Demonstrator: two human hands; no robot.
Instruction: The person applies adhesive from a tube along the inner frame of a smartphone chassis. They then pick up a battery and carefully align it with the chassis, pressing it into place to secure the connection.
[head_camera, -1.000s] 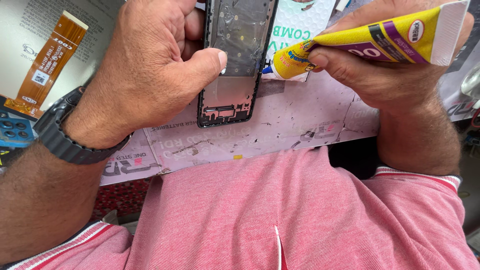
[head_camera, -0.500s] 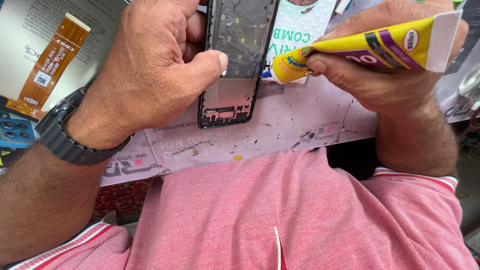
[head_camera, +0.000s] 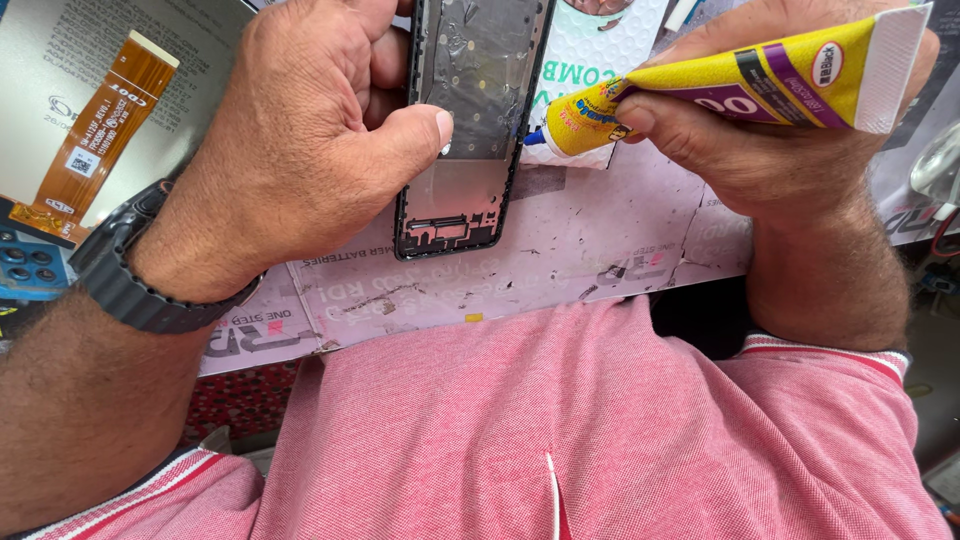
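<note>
Gripping phone frame (head_camera: 470, 130) (glue tube (head_camera: 740, 85) beside), orange flex cable (head_camera: 100, 135) left

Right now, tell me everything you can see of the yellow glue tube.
The glue tube is a soft yellow squeeze tube with purple and black print, a flat white crimped tail at upper right and a small blue-tipped nozzle. It lies nearly level, nozzle pointing left, at the right edge of the black phone frame. The right hand grips it, thumb pressed beneath near the nozzle. Whether glue is coming out cannot be told.
</note>
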